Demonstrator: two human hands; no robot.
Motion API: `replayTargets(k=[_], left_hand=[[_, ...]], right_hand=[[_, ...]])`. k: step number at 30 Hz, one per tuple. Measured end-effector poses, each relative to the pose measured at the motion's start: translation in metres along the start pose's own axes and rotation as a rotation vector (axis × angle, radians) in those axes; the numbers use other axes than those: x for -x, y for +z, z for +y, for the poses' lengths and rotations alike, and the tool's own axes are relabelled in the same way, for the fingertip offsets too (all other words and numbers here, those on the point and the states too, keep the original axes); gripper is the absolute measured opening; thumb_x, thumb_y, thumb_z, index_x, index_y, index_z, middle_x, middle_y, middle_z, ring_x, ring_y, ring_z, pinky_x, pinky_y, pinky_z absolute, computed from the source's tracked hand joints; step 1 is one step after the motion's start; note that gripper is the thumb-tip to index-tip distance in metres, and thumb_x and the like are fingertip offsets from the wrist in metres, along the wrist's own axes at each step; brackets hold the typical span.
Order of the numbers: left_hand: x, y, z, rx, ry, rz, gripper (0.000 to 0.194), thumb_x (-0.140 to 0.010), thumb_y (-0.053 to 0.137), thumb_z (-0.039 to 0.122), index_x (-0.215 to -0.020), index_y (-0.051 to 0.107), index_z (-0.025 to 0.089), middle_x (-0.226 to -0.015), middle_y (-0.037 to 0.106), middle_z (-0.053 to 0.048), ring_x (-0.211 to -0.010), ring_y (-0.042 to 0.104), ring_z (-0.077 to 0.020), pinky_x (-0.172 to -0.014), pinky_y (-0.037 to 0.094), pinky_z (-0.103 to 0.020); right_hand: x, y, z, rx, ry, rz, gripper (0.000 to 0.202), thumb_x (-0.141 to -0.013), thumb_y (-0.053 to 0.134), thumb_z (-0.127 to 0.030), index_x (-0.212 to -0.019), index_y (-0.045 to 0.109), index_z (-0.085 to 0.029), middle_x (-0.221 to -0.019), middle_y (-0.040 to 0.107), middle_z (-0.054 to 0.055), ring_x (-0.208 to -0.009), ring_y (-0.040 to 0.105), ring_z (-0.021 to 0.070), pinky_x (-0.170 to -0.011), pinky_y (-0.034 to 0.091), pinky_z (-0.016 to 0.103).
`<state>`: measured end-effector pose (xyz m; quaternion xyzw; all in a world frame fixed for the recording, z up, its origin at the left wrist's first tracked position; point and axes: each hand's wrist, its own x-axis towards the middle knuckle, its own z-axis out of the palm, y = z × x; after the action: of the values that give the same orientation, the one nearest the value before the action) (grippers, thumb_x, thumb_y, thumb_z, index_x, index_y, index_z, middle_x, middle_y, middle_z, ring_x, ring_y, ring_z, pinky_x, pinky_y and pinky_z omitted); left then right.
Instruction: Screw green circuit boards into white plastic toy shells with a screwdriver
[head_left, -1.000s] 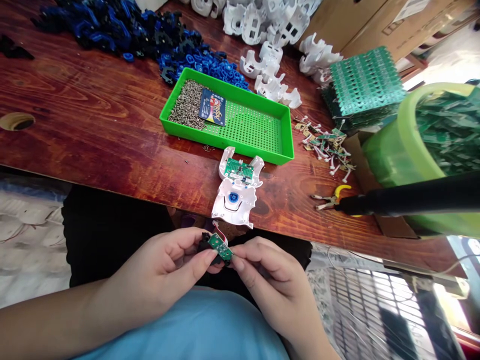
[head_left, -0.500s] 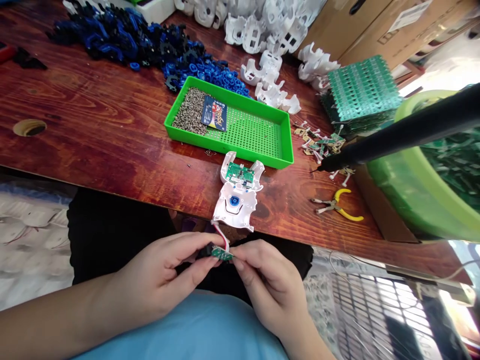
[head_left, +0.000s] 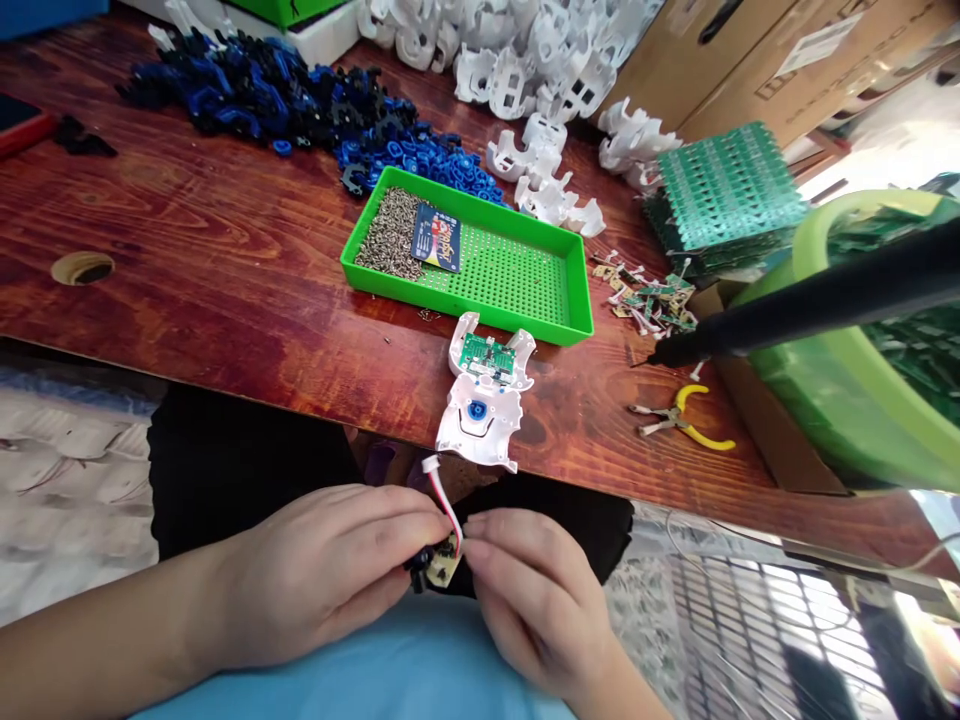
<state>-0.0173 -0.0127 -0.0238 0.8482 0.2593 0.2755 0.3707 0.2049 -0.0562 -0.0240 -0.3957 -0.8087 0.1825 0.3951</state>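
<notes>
A small tan circuit board (head_left: 444, 571) is held over my lap, its component side now showing. My left hand (head_left: 337, 570) is closed on it, along with a black plastic part (head_left: 420, 570) at its left edge. The fingertips of my right hand (head_left: 536, 590) pinch the board's right edge, beside the wires. From the board rises a red and white ribbon cable (head_left: 444, 500) ending in a white plug. Just beyond, at the table's edge, lie a white plastic shell (head_left: 495, 445) with a blue button and another shell (head_left: 525, 372) holding a green circuit board (head_left: 487, 355).
A green tray (head_left: 581, 300) holds screws and a card. Behind it are blue and black parts (head_left: 247, 95) and white shells (head_left: 506, 75). To the right are yellow-handled pliers (head_left: 690, 418), a black screwdriver (head_left: 787, 300), wired boards (head_left: 652, 295), stacked green panels (head_left: 724, 190) and a green tub (head_left: 787, 290).
The small board has been turned from its green face to its tan face and lowered slightly. The cable's plug now points up, clear of my fingers.
</notes>
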Motion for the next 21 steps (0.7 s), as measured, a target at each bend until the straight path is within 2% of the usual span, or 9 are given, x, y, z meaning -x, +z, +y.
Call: replayTargets(k=[3,6,11,13,17,21], left_hand=[[-0.003,-0.002,0.001,0.03,-0.014,-0.012,0.045,-0.08,0.05,0.006,-0.12,0.049,0.026,-0.11,0.068,-0.002,-0.1,0.063,-0.0135,-0.092,0.043,-0.016],[-0.004,-0.004,0.003,0.056,-0.01,-0.069,0.049,-0.078,0.048,0.002,-0.121,0.046,0.024,-0.106,0.068,-0.002,-0.097,0.064,-0.014,-0.088,0.047,-0.016],[-0.003,-0.002,0.005,0.11,-0.053,-0.044,0.039,-0.079,0.048,0.006,-0.115,0.052,0.022,-0.099,0.07,-0.004,-0.09,0.066,-0.0145,-0.082,0.05,-0.017],[-0.003,0.0,0.007,0.139,-0.139,-0.049,0.035,-0.082,0.048,0.009,-0.114,0.055,0.021,-0.101,0.07,-0.004,-0.091,0.066,-0.0141,-0.082,0.05,-0.016],[-0.009,0.001,0.011,0.249,-0.433,-0.075,0.029,-0.087,0.047,0.019,-0.112,0.061,0.022,-0.098,0.072,-0.001,-0.088,0.067,-0.0137,-0.079,0.052,-0.017],[-0.017,-0.003,0.014,0.456,-0.558,-0.149,0.029,-0.089,0.046,0.027,-0.112,0.064,0.023,-0.086,0.072,0.0,-0.078,0.067,-0.015,-0.073,0.054,-0.021]], right_hand=[[-0.002,-0.002,-0.001,-0.023,-0.039,-0.031,0.053,-0.076,0.052,0.003,-0.125,0.051,-0.017,-0.099,0.064,0.008,-0.099,0.061,0.0144,-0.082,0.055,0.025],[-0.003,-0.002,-0.001,0.005,-0.066,-0.043,0.053,-0.077,0.051,0.003,-0.127,0.05,-0.015,-0.098,0.064,0.01,-0.104,0.059,0.0159,-0.088,0.054,0.028],[0.002,0.0,-0.003,0.02,-0.064,-0.127,0.062,-0.075,0.056,0.0,-0.134,0.043,-0.012,-0.105,0.063,0.013,-0.107,0.057,0.0188,-0.09,0.054,0.031],[0.002,0.002,-0.004,0.003,-0.024,-0.113,0.059,-0.076,0.057,0.0,-0.132,0.044,-0.014,-0.103,0.064,0.011,-0.104,0.06,0.0181,-0.089,0.055,0.031],[-0.004,0.007,-0.007,-0.025,0.106,-0.091,0.046,-0.079,0.055,-0.001,-0.122,0.051,-0.017,-0.103,0.065,0.009,-0.095,0.063,0.015,-0.079,0.057,0.025],[-0.011,0.01,-0.008,-0.174,0.187,-0.065,0.041,-0.08,0.057,-0.004,-0.118,0.053,-0.016,-0.098,0.065,0.008,-0.087,0.064,0.012,-0.075,0.056,0.021]])
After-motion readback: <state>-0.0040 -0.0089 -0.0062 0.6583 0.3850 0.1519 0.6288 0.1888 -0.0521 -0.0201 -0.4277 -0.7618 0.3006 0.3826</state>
